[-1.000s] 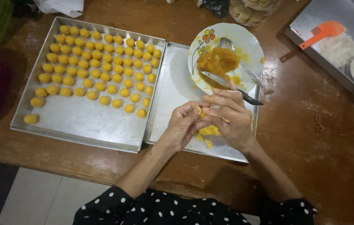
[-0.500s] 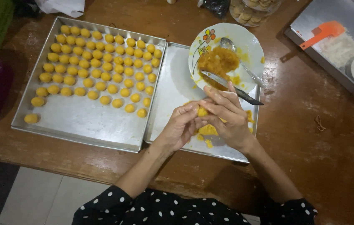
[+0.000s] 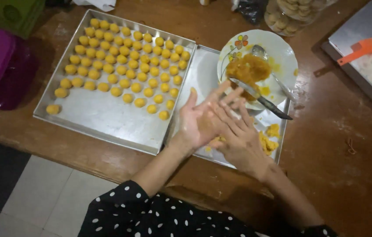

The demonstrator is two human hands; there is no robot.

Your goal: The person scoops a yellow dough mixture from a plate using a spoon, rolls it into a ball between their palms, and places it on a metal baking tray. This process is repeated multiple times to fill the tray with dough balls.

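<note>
Left hand palm up, fingers spread wide; right hand pressed flat across it, grip contents hidden. Both above small tray; yellow dough scraps at 3 o'clock; flowered plate at 12.

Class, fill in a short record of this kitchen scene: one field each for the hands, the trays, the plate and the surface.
Left hand: palm up, fingers spread, over the second tray.
Right hand: laid across the left palm; nothing visible between them.
Large tray: rows of small yellow balls.
Second tray: yellow scraps at its near end.
Plate: orange filling, spoon, knife.
Surface: wooden table.
</note>
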